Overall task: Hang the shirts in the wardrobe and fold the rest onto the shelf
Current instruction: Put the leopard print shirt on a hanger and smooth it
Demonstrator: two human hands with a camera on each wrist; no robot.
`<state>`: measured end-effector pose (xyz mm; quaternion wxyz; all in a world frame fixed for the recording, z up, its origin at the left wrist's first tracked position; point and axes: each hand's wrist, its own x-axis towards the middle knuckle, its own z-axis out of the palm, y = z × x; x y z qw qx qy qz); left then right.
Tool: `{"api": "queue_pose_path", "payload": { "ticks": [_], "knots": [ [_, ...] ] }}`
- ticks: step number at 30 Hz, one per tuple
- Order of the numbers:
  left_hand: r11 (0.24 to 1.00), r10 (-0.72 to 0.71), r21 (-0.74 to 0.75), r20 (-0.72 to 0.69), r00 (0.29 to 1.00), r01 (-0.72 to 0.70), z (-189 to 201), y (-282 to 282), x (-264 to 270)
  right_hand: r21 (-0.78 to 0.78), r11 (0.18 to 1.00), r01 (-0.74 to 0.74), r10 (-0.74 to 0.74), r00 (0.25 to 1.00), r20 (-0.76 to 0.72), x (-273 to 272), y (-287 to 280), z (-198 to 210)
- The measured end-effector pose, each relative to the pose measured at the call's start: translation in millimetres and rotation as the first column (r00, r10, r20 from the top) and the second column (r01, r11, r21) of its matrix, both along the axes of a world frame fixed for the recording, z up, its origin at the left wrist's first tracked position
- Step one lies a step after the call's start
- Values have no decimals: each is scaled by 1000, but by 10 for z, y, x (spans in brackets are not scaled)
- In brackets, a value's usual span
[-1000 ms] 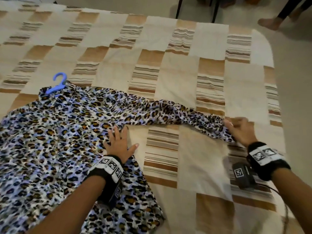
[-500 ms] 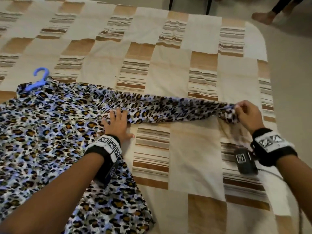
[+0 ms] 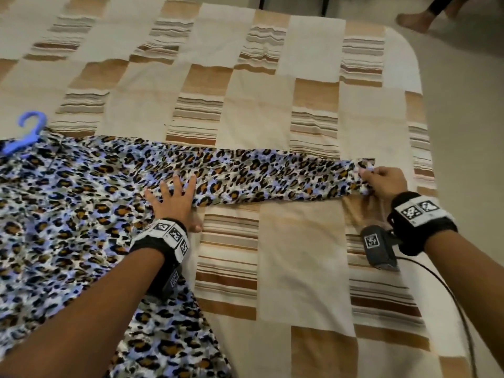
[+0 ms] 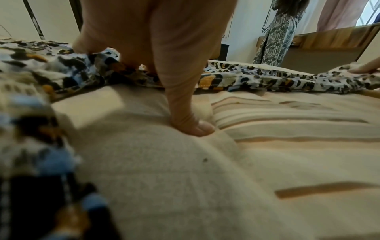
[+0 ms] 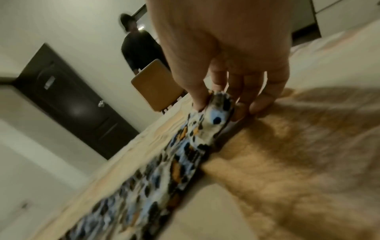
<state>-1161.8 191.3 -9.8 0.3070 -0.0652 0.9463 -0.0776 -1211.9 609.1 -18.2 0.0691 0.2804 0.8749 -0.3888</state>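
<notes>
A leopard-print shirt (image 3: 68, 214) in blue, brown and white lies spread on the bed, with a blue hanger (image 3: 30, 132) sticking out at its collar. One sleeve (image 3: 272, 175) stretches straight to the right. My left hand (image 3: 171, 200) presses flat with spread fingers where the sleeve meets the body; its thumb (image 4: 191, 126) rests on the bedcover. My right hand (image 3: 381, 181) pinches the sleeve's cuff (image 5: 216, 110) between thumb and fingers, pulling it taut just above the cover.
The bed (image 3: 245, 91) wears a beige and brown striped patchwork cover; its right edge runs close to my right hand. Another person's foot (image 3: 414, 20) stands on the floor beyond the far corner. A chair (image 5: 156, 84) and a dark door (image 5: 72, 100) are behind.
My right hand took hold of the cuff and drew the sleeve out straight to the right and slightly away. The left hand slid a little up onto the sleeve's base.
</notes>
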Motion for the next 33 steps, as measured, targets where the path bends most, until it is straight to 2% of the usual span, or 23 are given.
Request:
{"api": "queue_pose_path", "payload": {
  "ticks": [3,5,7,9,11,12,13,14,16,17,19,21,22,24,25,26,27,29,33],
  "knots": [
    [1000,0,8,-13,1000,0,18,7,-15,0,998,65,-65,997,-51,-158,58,8],
    [999,-37,-19,-23,999,37,46,28,-14,89,990,106,-104,994,-21,-214,115,-9],
    [998,-64,-6,-1,998,64,83,31,-46,187,980,69,-79,996,49,-200,123,-61],
    [992,-31,122,-4,1000,31,176,-49,-150,223,975,1,-20,996,81,-178,111,-117],
    [926,141,367,-114,983,-91,297,-250,-318,209,977,-44,20,993,114,-186,125,-128],
    [889,211,446,-196,958,-104,343,-395,-414,217,974,-64,31,988,151,-205,107,-85],
    [885,237,455,-260,936,-97,387,-553,-495,256,964,-77,30,983,182,-237,57,-32],
    [910,225,405,-296,928,-92,405,-708,-560,331,940,-81,20,983,183,-271,-42,41],
    [963,149,255,-245,958,-84,350,-974,-631,551,832,-60,30,998,62,-305,-432,256],
    [980,92,190,-183,979,-56,312,-1046,-632,627,776,-62,99,995,-25,-297,-721,340],
    [995,-6,95,-68,998,13,227,-1104,-603,630,752,-194,333,936,-110,-244,-1441,438],
    [996,-19,82,12,1000,18,151,-1117,-590,538,693,-480,595,803,-49,-157,-2245,405],
    [996,-11,94,44,999,7,118,-1128,-603,490,611,-622,705,709,21,-125,-2641,352],
    [993,4,115,94,996,-15,71,-1137,-661,447,389,-806,845,505,175,-61,-3311,175],
    [993,6,113,110,994,-18,52,-1134,-690,437,297,-849,867,431,248,-30,-3563,76],
    [994,10,103,122,992,-23,34,-1119,-716,424,241,-873,870,388,304,10,-3725,-31],
    [995,20,89,131,991,-32,17,-1103,-735,420,221,-880,867,375,330,41,-3797,-133],
    [996,37,71,138,990,-47,8,-1077,-757,421,248,-873,864,395,311,60,-3780,-253],
    [993,51,94,146,988,-65,-14,-1084,-775,361,314,-878,823,441,357,25,-3209,-232]
  ]
}}
